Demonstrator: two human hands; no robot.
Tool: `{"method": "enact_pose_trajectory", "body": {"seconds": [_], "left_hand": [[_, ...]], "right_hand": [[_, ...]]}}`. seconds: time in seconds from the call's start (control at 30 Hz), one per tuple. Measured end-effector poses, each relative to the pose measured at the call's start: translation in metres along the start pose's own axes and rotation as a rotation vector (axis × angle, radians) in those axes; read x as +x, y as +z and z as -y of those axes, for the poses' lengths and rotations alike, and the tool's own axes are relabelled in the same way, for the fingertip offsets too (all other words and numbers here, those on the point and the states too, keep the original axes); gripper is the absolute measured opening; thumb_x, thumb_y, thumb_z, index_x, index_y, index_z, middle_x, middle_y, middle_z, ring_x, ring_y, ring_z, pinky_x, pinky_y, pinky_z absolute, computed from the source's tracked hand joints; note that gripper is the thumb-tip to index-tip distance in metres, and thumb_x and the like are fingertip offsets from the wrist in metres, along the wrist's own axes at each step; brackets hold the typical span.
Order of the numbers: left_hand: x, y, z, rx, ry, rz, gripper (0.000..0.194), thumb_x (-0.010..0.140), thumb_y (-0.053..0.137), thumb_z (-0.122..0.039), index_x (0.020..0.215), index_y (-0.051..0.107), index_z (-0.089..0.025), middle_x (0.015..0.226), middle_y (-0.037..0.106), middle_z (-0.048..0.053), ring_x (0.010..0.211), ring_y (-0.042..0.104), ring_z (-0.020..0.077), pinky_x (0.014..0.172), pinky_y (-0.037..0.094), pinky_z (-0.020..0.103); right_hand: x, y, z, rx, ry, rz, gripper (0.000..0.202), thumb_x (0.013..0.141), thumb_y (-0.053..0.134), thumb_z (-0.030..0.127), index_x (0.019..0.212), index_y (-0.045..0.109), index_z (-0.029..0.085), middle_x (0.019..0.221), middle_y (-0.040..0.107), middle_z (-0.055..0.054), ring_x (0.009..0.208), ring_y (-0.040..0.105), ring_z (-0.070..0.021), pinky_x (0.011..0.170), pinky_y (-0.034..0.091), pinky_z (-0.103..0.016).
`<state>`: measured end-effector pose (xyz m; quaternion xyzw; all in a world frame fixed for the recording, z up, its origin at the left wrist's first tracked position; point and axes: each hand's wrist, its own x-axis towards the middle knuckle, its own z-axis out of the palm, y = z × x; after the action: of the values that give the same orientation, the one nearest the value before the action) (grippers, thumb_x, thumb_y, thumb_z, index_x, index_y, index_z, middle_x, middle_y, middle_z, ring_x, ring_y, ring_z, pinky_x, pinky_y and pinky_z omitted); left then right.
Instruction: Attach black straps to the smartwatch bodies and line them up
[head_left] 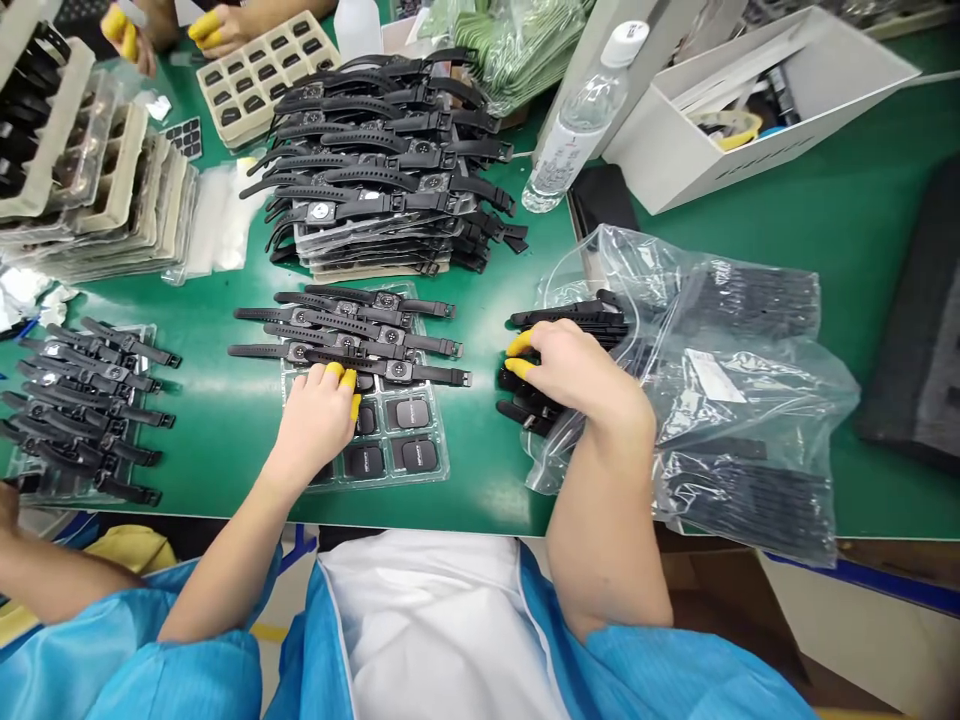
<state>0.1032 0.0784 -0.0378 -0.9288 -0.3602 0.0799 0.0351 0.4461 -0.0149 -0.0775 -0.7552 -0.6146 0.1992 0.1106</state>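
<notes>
My left hand (319,415), with yellow finger covers, has its fingers curled at the lower edge of a row of black smartwatches (390,338) laid across a clear plastic tray (440,455). What its fingertips hold, if anything, is hidden. Square black watch bodies (412,412) sit in the tray's lower compartments. At the mouth of a clear plastic bag (652,260), my right hand (574,368) reaches over black watch straps (559,318). Its yellow-covered thumb and forefinger are apart, with nothing visible between them.
Stacked watches (390,150) rise behind the tray. More watches (90,400) and stacked trays (142,215) stand left. A water bottle (585,115) and white box (645,150) are behind the bag. Other people's hands (225,30) are at the top left.
</notes>
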Motion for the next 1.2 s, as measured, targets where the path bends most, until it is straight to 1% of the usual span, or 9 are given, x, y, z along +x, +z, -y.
{"method": "enact_pose_trajectory", "body": {"seconds": [0.17, 0.3, 0.4, 0.57, 0.67, 0.77, 0.93, 1.07, 1.2], "left_hand": [[0.006, -0.002, -0.001, 0.083, 0.050, 0.031, 0.026, 0.096, 0.056, -0.020, 0.109, 0.074, -0.008, 0.112, 0.068, 0.023, 0.106, 0.060, 0.0387, 0.082, 0.047, 0.048], [0.008, 0.002, 0.009, 0.104, 0.120, -0.020, 0.027, 0.101, 0.050, -0.021, 0.110, 0.074, -0.010, 0.107, 0.069, 0.020, 0.102, 0.060, 0.0350, 0.079, 0.045, 0.045], [0.011, 0.007, 0.015, 0.095, 0.157, -0.057, 0.026, 0.105, 0.051, -0.026, 0.106, 0.073, -0.012, 0.102, 0.069, 0.018, 0.099, 0.060, 0.0331, 0.079, 0.045, 0.043], [0.011, -0.005, 0.020, 0.041, 0.173, -0.069, 0.015, 0.102, 0.058, -0.019, 0.091, 0.068, -0.016, 0.092, 0.068, 0.014, 0.094, 0.063, 0.0314, 0.078, 0.048, 0.041], [0.010, -0.026, 0.024, -0.136, 0.158, -0.110, 0.012, 0.103, 0.055, -0.020, 0.097, 0.065, -0.017, 0.093, 0.069, 0.012, 0.092, 0.065, 0.0299, 0.079, 0.051, 0.041], [0.019, -0.038, 0.022, -0.526, 0.004, -0.169, 0.014, 0.103, 0.053, -0.026, 0.114, 0.058, -0.019, 0.101, 0.072, 0.010, 0.083, 0.068, 0.0233, 0.073, 0.053, 0.035], [0.053, -0.010, -0.003, -1.082, 0.047, -0.240, 0.026, 0.102, 0.049, -0.022, 0.128, 0.050, -0.019, 0.112, 0.073, 0.012, 0.093, 0.074, 0.0208, 0.080, 0.059, 0.034], [0.064, 0.014, -0.015, -1.082, 0.244, -0.355, 0.039, 0.101, 0.047, -0.015, 0.139, 0.055, -0.020, 0.130, 0.070, 0.015, 0.121, 0.069, 0.0251, 0.102, 0.059, 0.042], [0.060, 0.017, -0.013, -1.041, 0.370, -0.430, 0.054, 0.095, 0.043, -0.004, 0.143, 0.058, -0.023, 0.137, 0.068, 0.012, 0.130, 0.065, 0.0243, 0.110, 0.057, 0.044]], "right_hand": [[0.007, 0.000, 0.006, 0.102, 0.050, -0.148, 0.008, 0.092, 0.057, 0.022, 0.090, 0.064, 0.021, 0.096, 0.073, -0.015, 0.092, 0.066, -0.0326, 0.083, 0.051, -0.047], [0.008, -0.007, 0.021, 0.595, 0.092, -0.448, 0.013, 0.102, 0.055, 0.039, 0.102, 0.052, 0.026, 0.086, 0.071, -0.007, 0.078, 0.068, -0.0251, 0.075, 0.053, -0.040], [0.008, -0.007, 0.045, 1.034, 0.035, -0.525, 0.026, 0.101, 0.060, 0.051, 0.101, 0.049, 0.028, 0.074, 0.063, 0.003, 0.056, 0.057, -0.0162, 0.057, 0.048, -0.031], [0.009, 0.006, 0.088, 1.634, 0.008, -0.133, 0.046, 0.090, 0.064, 0.068, 0.085, 0.062, 0.022, 0.064, 0.053, 0.002, 0.049, 0.042, -0.0118, 0.043, 0.034, -0.026], [0.008, 0.016, 0.106, 1.689, 0.035, 0.012, 0.047, 0.084, 0.074, 0.066, 0.084, 0.067, 0.020, 0.067, 0.059, -0.001, 0.054, 0.048, -0.0125, 0.044, 0.036, -0.025], [0.005, 0.025, 0.118, 1.663, -0.023, 0.097, 0.044, 0.085, 0.078, 0.063, 0.088, 0.061, 0.022, 0.071, 0.064, 0.001, 0.053, 0.053, -0.0120, 0.046, 0.041, -0.025], [0.003, 0.041, 0.129, 1.660, -0.063, 0.142, 0.039, 0.093, 0.071, 0.059, 0.092, 0.054, 0.024, 0.058, 0.054, 0.009, 0.043, 0.039, -0.0085, 0.043, 0.036, -0.022], [0.004, 0.046, 0.130, 1.662, -0.052, 0.214, 0.035, 0.092, 0.072, 0.054, 0.094, 0.058, 0.022, 0.059, 0.057, 0.006, 0.046, 0.042, -0.0100, 0.045, 0.035, -0.024], [0.003, 0.045, 0.128, 1.603, -0.059, 0.287, 0.034, 0.091, 0.072, 0.052, 0.091, 0.059, 0.021, 0.055, 0.058, 0.004, 0.044, 0.042, -0.0108, 0.046, 0.033, -0.026]]}}
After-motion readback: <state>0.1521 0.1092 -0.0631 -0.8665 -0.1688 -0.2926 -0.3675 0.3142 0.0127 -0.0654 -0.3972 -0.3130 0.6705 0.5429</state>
